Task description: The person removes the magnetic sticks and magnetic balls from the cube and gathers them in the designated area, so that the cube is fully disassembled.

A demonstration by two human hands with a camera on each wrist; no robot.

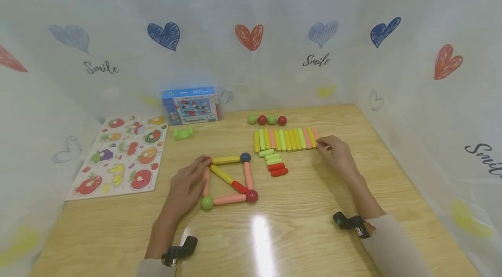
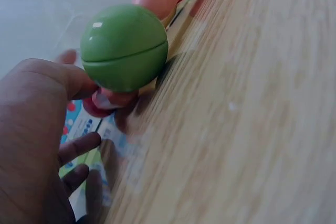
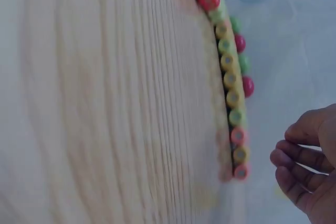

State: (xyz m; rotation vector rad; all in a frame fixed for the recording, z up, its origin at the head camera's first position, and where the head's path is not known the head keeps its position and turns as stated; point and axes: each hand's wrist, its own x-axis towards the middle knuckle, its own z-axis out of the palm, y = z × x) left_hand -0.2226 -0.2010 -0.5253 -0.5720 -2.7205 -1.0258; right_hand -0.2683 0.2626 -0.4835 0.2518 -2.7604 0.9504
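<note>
Touches a ball-and-rod frame (image 1: 226, 178) with the left hand (image 1: 184, 185), poises the right hand (image 1: 336, 153) just beside a row of rods (image 1: 283, 141).
Rests the left one against the frame's red ball (image 1: 209, 161), beside its left pink rod (image 1: 206, 184); cannot tell whether pinching or merely touching. Holds nothing in the right one, loosely curled at the row's right end. Shows the frame flat on the table (image 1: 306, 224), left of the row, with a blue ball (image 1: 245, 157), crimson ball (image 1: 252, 196) and green ball (image 1: 206, 202) at the other corners, plus a yellow rod (image 1: 219, 173) and short red rod (image 1: 239, 187) joined diagonally across. Behind the row, shows four balls (image 1: 262, 119); at its near left, short rods (image 1: 273, 161), green and red. Farther back, shows a blue box (image 1: 192, 107).
</note>
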